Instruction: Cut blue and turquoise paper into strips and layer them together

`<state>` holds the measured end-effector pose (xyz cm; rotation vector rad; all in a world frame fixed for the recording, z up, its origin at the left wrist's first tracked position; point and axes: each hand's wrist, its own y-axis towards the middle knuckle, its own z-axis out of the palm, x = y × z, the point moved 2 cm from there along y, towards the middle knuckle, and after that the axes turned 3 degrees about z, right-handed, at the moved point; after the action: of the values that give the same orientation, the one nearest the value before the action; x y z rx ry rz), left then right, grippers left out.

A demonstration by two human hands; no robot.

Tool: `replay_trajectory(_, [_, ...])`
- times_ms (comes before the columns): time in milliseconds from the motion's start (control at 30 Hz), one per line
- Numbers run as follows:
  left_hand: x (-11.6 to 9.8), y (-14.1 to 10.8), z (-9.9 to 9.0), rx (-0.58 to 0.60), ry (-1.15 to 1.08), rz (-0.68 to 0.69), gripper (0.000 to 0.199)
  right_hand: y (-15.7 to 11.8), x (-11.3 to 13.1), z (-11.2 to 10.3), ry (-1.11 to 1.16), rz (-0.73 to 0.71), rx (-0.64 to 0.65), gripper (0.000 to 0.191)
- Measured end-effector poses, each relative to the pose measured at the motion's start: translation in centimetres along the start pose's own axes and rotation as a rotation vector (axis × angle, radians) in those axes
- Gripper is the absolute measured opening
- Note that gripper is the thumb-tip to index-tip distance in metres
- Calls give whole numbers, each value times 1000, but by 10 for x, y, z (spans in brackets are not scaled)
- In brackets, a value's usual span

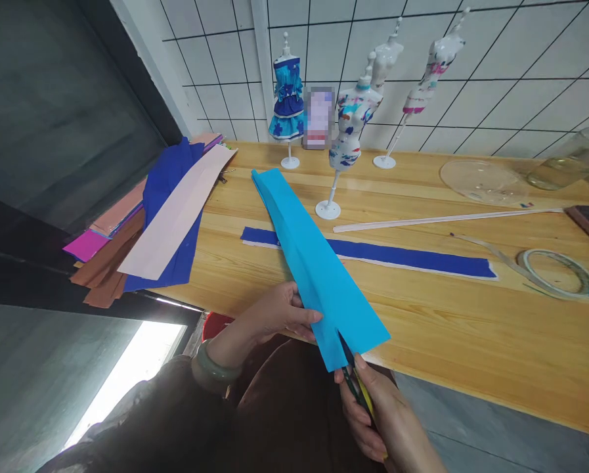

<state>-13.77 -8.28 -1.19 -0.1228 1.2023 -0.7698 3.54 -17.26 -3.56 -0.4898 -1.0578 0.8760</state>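
Observation:
A long light-blue sheet slants from the table over its front edge. My left hand pinches the sheet's left edge near its lower end, thumb on top. Closed around the handles of dark and yellow scissors is my right hand. The scissor blades are in a slit at the sheet's near end. Beneath the sheet, a dark-blue strip with a pale lower edge lies across the table.
Stacked coloured sheets overhang the table's left side. Small mannequins on stands, one in a blue dress, stand at the back. A thin pale strip, a tape roll, a clear plate and a glass jar lie right.

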Motion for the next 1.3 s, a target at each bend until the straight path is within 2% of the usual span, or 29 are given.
replay_trajectory(233, [-2, -2, 1, -6, -25, 22, 51, 0, 6, 3, 14, -49, 26, 50])
replay_trajectory(567, [3, -4, -2, -27, -31, 28, 51, 5, 11, 8, -81, 15, -5, 61])
replay_trajectory(1300, [4, -5, -3, -25, -12, 49, 52, 10, 14, 9, -177, -4, -42, 60])
